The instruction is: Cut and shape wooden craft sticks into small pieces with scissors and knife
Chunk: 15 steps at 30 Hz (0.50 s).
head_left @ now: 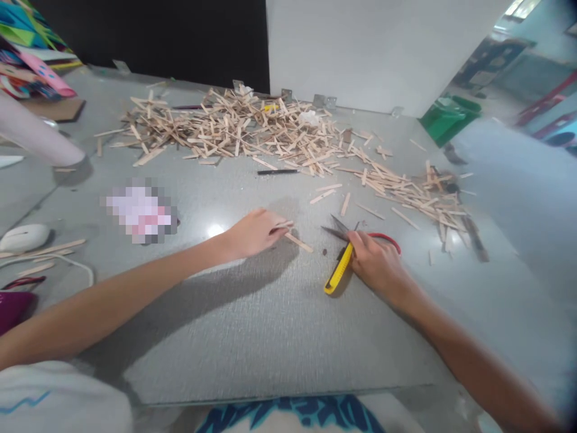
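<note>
My left hand (255, 233) is closed around thin wooden craft sticks (299, 242), their ends poking out past the fingertips over the table. To its right, my right hand (377, 261) closes near the pivot of a pair of scissors (336, 230). Their blades are spread apart and point left, and a red handle shows behind the hand. A yellow utility knife (338, 273) lies against the same fingertips, crossing the scissors at an angle. Whether the fingers also grip the knife is hard to tell. A small dark scrap (324, 252) sits between the hands.
Wooden stick pieces (234, 129) are heaped along the back, trailing right. A black stick-like piece (277, 172) lies before the heap. At left are a white mouse (24, 238), a cable and a pale roll (40, 132). A green bin (451, 117) stands beyond the table.
</note>
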Available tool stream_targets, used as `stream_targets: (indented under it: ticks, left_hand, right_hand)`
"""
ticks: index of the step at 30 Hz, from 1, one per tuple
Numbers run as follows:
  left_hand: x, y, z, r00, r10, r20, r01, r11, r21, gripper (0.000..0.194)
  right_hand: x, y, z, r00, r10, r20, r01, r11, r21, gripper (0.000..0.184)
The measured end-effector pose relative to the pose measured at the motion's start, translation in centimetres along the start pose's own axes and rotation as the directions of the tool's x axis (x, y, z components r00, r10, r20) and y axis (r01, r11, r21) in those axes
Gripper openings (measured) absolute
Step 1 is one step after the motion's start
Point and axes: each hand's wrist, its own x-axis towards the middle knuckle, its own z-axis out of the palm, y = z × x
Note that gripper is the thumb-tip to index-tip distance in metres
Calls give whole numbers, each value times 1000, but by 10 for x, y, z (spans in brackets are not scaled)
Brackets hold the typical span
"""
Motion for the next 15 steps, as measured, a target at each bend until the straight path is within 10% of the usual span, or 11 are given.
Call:
stream_targets:
  ticks: [15]
  left_hand:
    - [0, 12, 10, 988, -96, 119, 45, 928, 369, 24]
  right_hand:
    - [13, 20, 11, 948, 315, 48, -318, 943, 96, 24]
